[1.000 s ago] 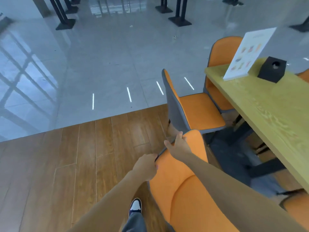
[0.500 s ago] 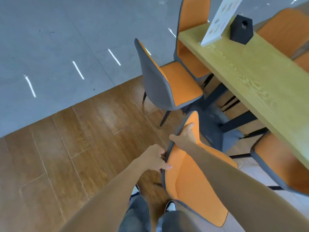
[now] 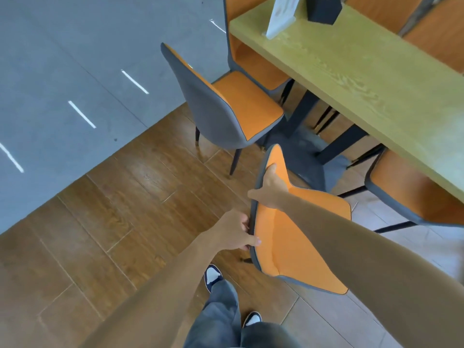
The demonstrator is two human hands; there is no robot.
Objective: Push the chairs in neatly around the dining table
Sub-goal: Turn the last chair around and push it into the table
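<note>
An orange chair with a grey back (image 3: 288,237) stands just in front of me, apart from the yellow-green wooden dining table (image 3: 364,79). My left hand (image 3: 237,231) grips the left edge of its backrest, and my right hand (image 3: 270,185) grips the backrest's top edge. A second orange chair (image 3: 226,101) stands angled beyond it, pulled out from the table's near corner. A third chair (image 3: 248,54) sits at the table's end. Another chair (image 3: 411,192) is partly tucked under the table's long side at right.
A white menu card (image 3: 278,16) and a black box (image 3: 324,8) stand on the table. More orange chairs (image 3: 437,31) line the far side. The table's black legs and base (image 3: 308,146) lie behind the held chair. My feet (image 3: 213,276) stand on wood planks beside grey tiles.
The view has tilted further down and closer. The held chair has shifted toward the table, with both hands still gripping its backrest.
</note>
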